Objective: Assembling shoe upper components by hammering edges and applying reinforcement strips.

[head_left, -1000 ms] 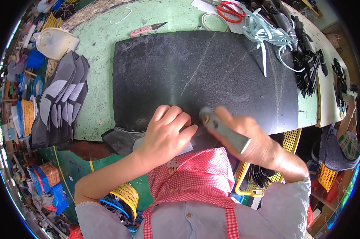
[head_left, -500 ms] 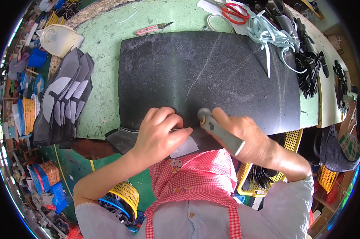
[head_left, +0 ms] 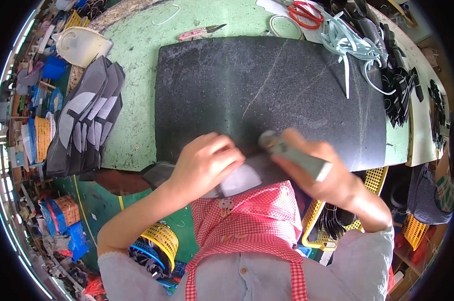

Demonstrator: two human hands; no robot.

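Observation:
At the near edge of a black rubber-like mat (head_left: 202, 85), a dark flat shoe-upper-like piece with a pale grey patch (head_left: 241, 180) lies partly over the edge. My left hand (head_left: 204, 163) rests on that piece, its fingers bent and closed over the edge; the fingertips are partly hidden. In my right hand (head_left: 340, 178) is a hammer with a worn metal head (head_left: 302, 159), held just right of the patch. Its round face points toward the mat's middle and its flat end toward me. Motion blurs the right hand, and the handle is hidden.
Layered dark and grey pieces (head_left: 81, 120) lie at the left, below a translucent jug (head_left: 84, 46). Pink-handled snips (head_left: 202, 32), red-handled scissors (head_left: 307, 16) and pale blue strips (head_left: 350, 42) lie beyond the mat. A yellow basket (head_left: 312, 223) stands below the table's right side.
The scene has shifted slightly right in the view. More of the pale patch shows beside my left hand. My right hand and the hammer are more blurred and remain close to the piece.

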